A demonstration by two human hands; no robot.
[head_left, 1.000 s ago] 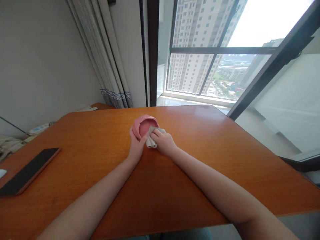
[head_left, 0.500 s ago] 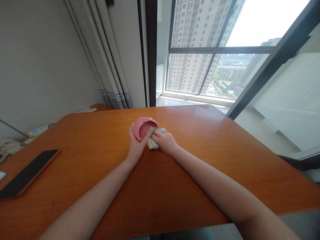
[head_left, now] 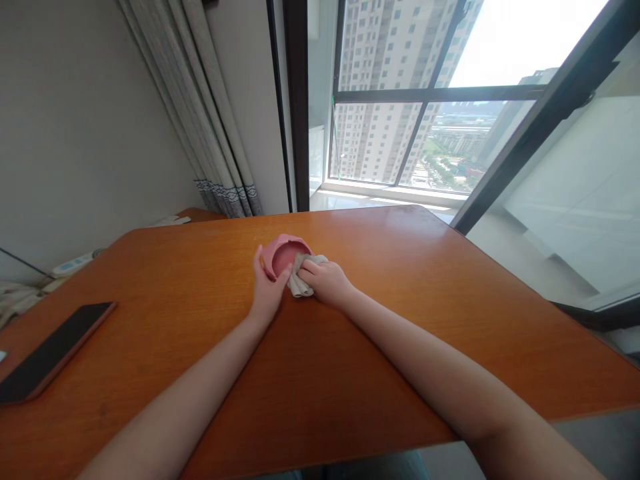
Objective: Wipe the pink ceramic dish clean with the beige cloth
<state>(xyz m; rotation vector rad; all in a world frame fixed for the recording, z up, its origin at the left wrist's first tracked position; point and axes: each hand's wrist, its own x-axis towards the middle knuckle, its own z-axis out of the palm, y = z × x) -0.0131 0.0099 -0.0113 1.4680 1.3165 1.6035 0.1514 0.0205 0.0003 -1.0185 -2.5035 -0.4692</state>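
One faceted pink bowl (head_left: 284, 253), left hand (head_left: 267, 283) fingers gripping its side, right hand (head_left: 330, 282) closed on crumpled greyish cloth (head_left: 299, 287), wood-grained table (head_left: 320, 380)

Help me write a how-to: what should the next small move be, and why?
I'd probably rub the cloth inside the pink container: the right hand has it at the opening's right side, the left hand holds the container's left, and the opening faces the person.
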